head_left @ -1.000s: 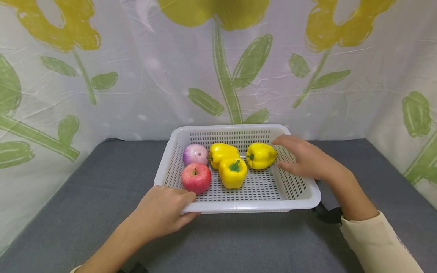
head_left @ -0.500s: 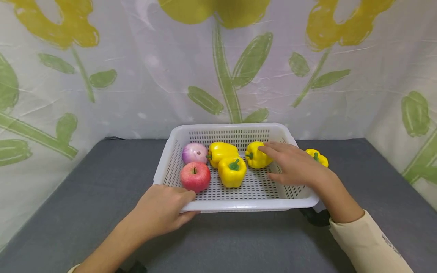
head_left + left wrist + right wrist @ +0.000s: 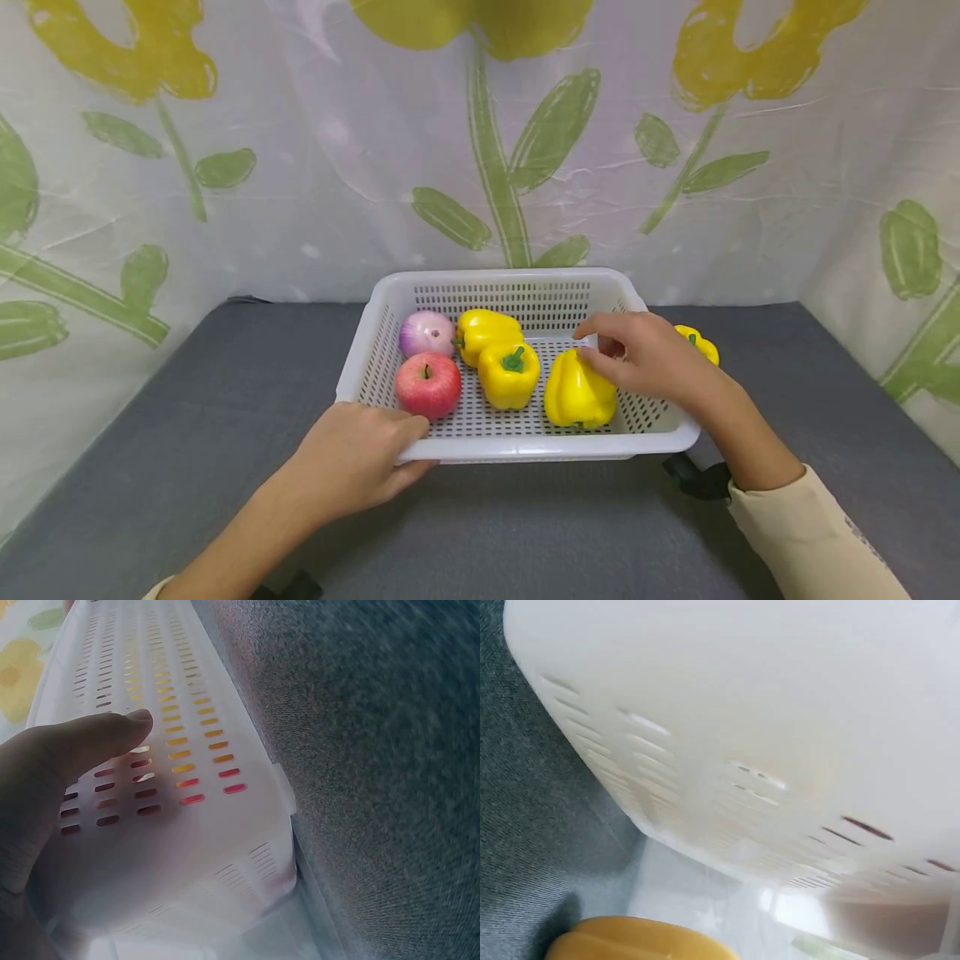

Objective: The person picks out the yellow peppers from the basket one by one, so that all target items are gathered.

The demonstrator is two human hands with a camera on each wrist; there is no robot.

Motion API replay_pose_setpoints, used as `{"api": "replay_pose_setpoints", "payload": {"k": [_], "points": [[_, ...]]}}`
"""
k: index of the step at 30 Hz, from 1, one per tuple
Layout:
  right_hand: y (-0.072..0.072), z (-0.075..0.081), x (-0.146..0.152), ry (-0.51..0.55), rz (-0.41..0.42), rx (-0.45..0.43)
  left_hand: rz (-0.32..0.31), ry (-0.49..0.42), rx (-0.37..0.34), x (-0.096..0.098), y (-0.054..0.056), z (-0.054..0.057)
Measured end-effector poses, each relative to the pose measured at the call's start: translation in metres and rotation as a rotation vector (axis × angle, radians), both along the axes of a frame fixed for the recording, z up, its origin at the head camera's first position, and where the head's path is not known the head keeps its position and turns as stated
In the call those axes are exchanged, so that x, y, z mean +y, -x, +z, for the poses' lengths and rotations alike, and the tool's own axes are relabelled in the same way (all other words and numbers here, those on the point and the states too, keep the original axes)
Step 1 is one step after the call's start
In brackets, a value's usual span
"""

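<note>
In the head view I had the left hand [image 3: 367, 454] clamped on the near-left corner of the white perforated plastic basket [image 3: 525, 449], just beside a red apple [image 3: 427, 386]. The right hand [image 3: 651, 354] reached inside, its thumb at the top of a tipped yellow bell pepper [image 3: 580, 393] and its index finger arched apart from it; I could not tell whether hidden fingers gripped it. That tipped pepper lay near the front right of the basket, stem end low towards me. Rounded and glossy as it was, I judged it could roll if pressed off-centre, knocking the stem-up yellow bell pepper [image 3: 507, 377] towards the apple. My other worry was the loose yellow bell pepper [image 3: 702, 342] outside, half behind the wrist: a careless sideways pull-back could send it off across the grey cloth [image 3: 540, 533].

In the left-wrist view the thumb [image 3: 97, 740] pressed the smooth slotted wall. With so little wrapped round it, a sudden tug could make it slip and jolt everything inside.

In the right-wrist view the basket's outer wall filled most of the picture and no fingertips showed, so I could not confirm contact there.
</note>
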State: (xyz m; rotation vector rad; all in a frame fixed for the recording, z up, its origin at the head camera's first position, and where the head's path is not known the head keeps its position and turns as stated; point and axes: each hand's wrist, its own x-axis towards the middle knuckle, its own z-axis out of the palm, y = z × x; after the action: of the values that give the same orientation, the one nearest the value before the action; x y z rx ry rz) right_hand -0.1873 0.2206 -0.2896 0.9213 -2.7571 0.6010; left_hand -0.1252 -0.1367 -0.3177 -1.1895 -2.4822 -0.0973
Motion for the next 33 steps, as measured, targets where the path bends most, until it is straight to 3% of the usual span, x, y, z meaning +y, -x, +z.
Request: {"api": "replay_pose_setpoints", "payload": {"k": [7, 13, 18, 22, 30, 33], "points": [[-0.012, 0.000, -0.014, -0.245, 0.057, -0.138, 0.003, 0.011, -0.003, -0.001, 0.000, 0.002], [-0.018, -0.001, -0.026, -0.202, 0.111, -0.303, 0.015, 0.013, -0.017, -0.001, 0.000, 0.004], [-0.020, -0.001, -0.027, -0.199, 0.071, -0.355, 0.007, 0.012, -0.018, -0.001, 0.000, 0.003], [-0.020, -0.002, -0.026, -0.232, 0.065, -0.356, 0.012, 0.014, -0.026, -0.001, -0.001, 0.003], [-0.019, -0.005, -0.024, -0.218, 0.192, -0.252, 0.005, 0.021, -0.010, -0.001, 0.000, 0.003], [-0.019, -0.004, -0.024, -0.211, 0.205, -0.230, 0.003, 0.018, -0.004, -0.001, 0.000, 0.002]]}}
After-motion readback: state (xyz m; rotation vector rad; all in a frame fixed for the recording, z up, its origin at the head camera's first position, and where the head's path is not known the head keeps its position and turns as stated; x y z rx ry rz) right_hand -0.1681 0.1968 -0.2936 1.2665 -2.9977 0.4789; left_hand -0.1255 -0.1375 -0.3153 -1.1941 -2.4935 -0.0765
